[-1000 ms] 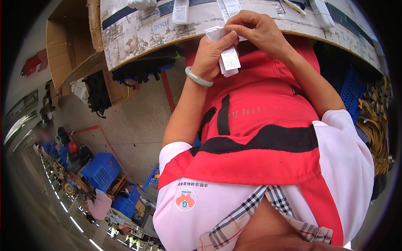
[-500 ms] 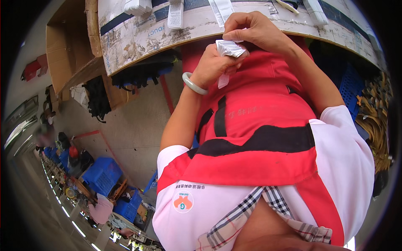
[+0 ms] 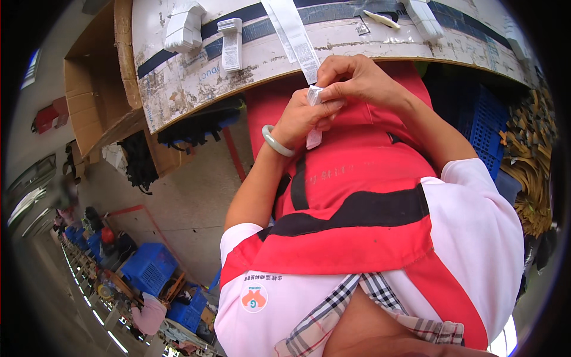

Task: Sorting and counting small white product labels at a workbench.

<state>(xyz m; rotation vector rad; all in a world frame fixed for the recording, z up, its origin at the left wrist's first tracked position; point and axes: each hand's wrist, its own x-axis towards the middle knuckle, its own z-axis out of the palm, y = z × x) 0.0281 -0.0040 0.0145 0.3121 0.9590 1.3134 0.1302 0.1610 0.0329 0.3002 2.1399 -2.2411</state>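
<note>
My left hand (image 3: 304, 118) is closed round a narrow stack of white fabric labels (image 3: 314, 138), held upright just off the table's front edge. The stack's top rises above the thumb, and its lower end sticks out below the fingers. My right hand (image 3: 361, 81) has thumb and forefinger pinched together at the stack's upper end; whether a single label is between them I cannot make out. Just beyond my hands, long printed white label strips (image 3: 295, 44) lie on the table and reach over its edge.
On the worn, cardboard-covered table (image 3: 172, 89) lie white label bundles (image 3: 184, 28), a smaller folded bundle (image 3: 231, 46), another bundle (image 3: 423, 19) and a slim white tool (image 3: 382, 19). An open carton (image 3: 95, 83) stands left; a blue crate (image 3: 485, 134) and brown straps (image 3: 532, 172) are right.
The labels in my left hand were fanned out and now sit squared in a narrow stack. My right hand has come down against its top. The view has shifted, showing more of the table.
</note>
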